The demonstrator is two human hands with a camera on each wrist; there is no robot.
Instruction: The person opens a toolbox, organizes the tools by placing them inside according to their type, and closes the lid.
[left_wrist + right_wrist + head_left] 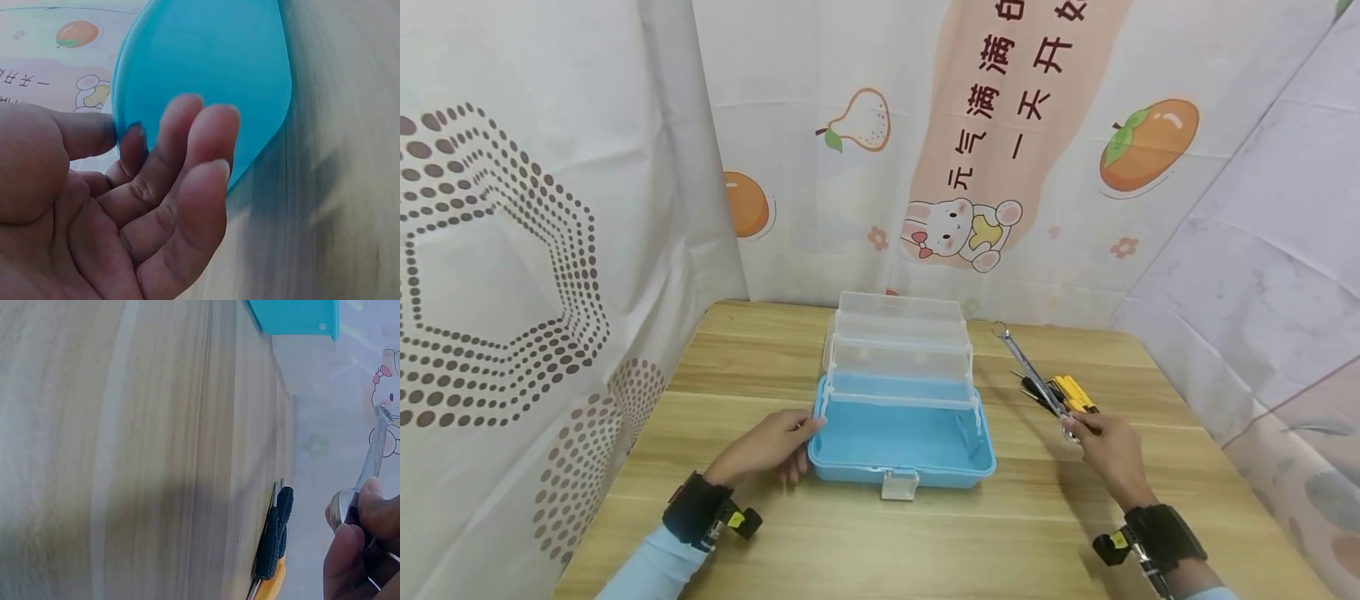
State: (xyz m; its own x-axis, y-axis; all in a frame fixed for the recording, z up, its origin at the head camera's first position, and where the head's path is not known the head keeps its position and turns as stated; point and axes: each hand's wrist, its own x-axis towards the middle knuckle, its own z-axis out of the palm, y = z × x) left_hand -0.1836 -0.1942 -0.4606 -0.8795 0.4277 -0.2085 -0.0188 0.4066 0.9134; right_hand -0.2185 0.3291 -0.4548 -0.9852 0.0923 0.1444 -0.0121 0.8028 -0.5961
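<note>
A light blue toolbox (940,478) stands on the table, its clear lid and trays (898,354) folded up and back; a clear latch (899,485) hangs at its front. My left hand (767,446) pinches the box's left rim between thumb and index finger, the other fingers loosely bent beside the blue wall (212,56). To the right of the box, my right hand (1108,450) grips a silver wrench (1033,373) by its near end. The wrench is raised at a slant, its ring end pointing away. The right wrist view also shows the wrench (374,453) between thumb and fingers.
Beneath the wrench lie black-handled screwdrivers (269,544) and yellow-handled tools (1077,393). They rest on the wood-grain table (760,358), right of the toolbox. A printed curtain (805,275) hangs along the table's back edge, with more cloth at both sides.
</note>
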